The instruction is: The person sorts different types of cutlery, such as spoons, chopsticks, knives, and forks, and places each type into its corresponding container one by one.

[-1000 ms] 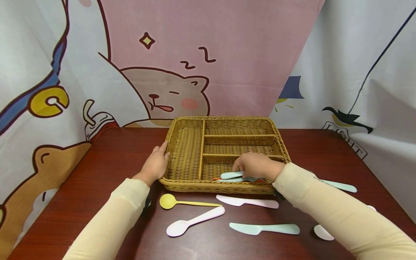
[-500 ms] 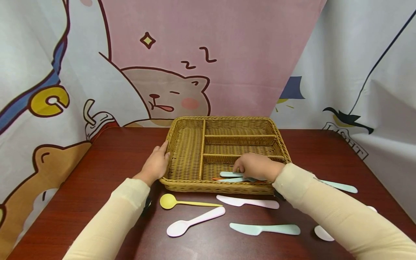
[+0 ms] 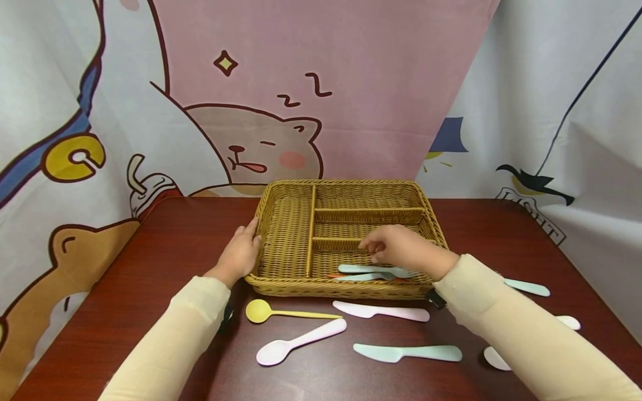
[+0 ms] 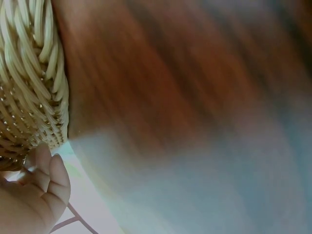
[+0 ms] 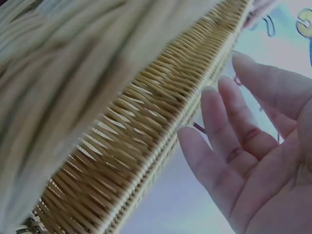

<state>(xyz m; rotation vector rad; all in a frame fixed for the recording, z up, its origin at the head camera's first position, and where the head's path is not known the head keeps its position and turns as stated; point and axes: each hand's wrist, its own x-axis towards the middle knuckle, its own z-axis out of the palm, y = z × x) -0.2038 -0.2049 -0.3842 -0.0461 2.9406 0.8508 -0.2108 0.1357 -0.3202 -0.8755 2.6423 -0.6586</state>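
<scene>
Several pieces of cutlery lie on the near half of the counter, whose near edge is out of view. Nearest are a mint knife and, toward the right edge, a pale spoon bowl half under the right sleeve; a pale end shows past the cuff — one piece or two, I cannot tell. A pale pink spoon comes next, then a yellow spoon and a pink knife just before the basket. A mint handle lies nearer the right edge.

Inside the basket's near right compartment rest a mint fork, another mint piece and something orange, partly covered. Above them hangs the right hand, fingers loosely bent, grasping nothing; the left hand rests against the basket's left side, fingers extended.

That group looks already placed, while the knives and spoons remain outside. No cutlery shows in the long left compartment or the two farther right ones — so I judge the work well short of done.
</scene>
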